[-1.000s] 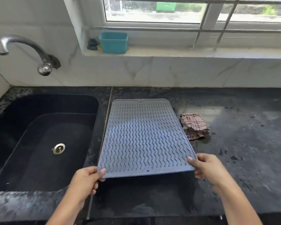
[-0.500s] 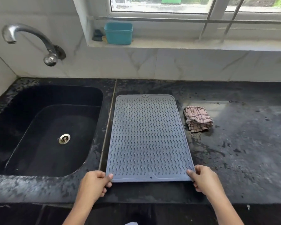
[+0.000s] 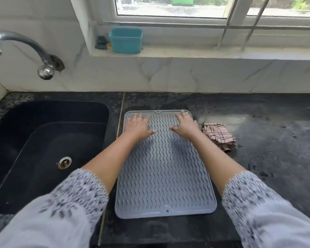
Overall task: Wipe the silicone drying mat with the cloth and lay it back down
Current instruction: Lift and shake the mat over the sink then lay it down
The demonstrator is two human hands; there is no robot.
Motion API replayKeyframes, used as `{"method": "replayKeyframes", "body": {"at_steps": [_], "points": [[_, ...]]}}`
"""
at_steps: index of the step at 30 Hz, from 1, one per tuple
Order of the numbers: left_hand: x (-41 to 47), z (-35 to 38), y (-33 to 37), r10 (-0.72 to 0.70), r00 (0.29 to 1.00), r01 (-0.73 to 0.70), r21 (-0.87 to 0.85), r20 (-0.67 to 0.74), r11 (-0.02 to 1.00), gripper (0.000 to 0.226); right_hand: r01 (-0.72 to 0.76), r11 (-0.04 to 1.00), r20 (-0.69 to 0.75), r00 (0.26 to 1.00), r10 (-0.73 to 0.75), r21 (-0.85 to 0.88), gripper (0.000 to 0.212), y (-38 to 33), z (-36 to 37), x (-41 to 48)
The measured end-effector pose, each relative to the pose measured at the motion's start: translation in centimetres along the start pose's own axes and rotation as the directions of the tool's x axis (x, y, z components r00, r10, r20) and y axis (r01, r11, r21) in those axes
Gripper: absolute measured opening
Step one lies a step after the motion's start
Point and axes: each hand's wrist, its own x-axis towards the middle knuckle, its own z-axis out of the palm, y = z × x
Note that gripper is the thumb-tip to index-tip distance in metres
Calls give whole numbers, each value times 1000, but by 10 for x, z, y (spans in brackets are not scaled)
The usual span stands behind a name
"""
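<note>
The grey silicone drying mat (image 3: 164, 172) with wavy ridges lies flat on the black stone counter, just right of the sink. My left hand (image 3: 138, 126) rests palm down on the mat's far left part, fingers spread. My right hand (image 3: 185, 125) presses flat on the far right part, fingers spread too. Neither hand holds anything. The checked cloth (image 3: 218, 136) lies crumpled on the counter, right of the mat's far end, apart from both hands.
A black sink (image 3: 48, 149) with a metal drain sits to the left under a steel tap (image 3: 21, 49). A teal tub (image 3: 125, 40) stands on the window sill behind. The wet black counter (image 3: 267, 140) stretches off to the right.
Both hands let go of the mat's near corners and slid forward to its far end, palms flat. The mat went from lifted at the near edge to lying flat.
</note>
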Motion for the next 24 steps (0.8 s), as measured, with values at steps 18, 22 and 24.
{"method": "replayKeyframes", "body": {"at_steps": [18,22,24], "points": [[-67,43,4,6,993,14,-160,119,987,88,2,999,68,998,1,-44,78,-12,61,-95],[-152,81,13,-64,973,103,-167,223,981,92,-34,998,167,985,41,-48,81,8,97,-182],[-174,96,17,-84,974,113,-129,211,985,94,-54,997,149,987,61,-50,86,20,104,-198]]}}
